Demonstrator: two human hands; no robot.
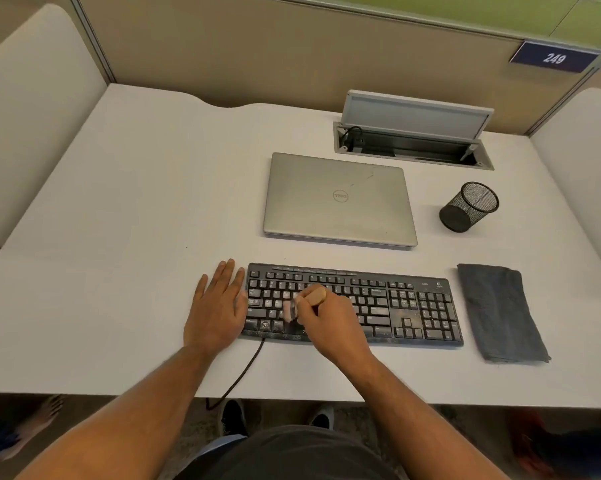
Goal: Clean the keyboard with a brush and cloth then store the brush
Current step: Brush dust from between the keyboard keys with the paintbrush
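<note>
A black, dusty keyboard [389,306] lies near the front of the white desk [136,237]. My right hand [330,323] grips a small brush [309,299] by its wooden handle, and the pale bristles touch the keys in the keyboard's left half. My left hand [219,306] lies flat with straight fingers against the keyboard's left end. A dark grey folded cloth [499,313] rests on the desk just right of the keyboard. A black mesh pen cup [468,206] stands beyond the cloth, at the right.
A shut silver laptop [338,199] lies behind the keyboard. Behind it a cable box [413,147] in the desk stands with its lid up. The keyboard's black cable [243,372] runs off the desk's front edge. Partition walls enclose the desk on three sides.
</note>
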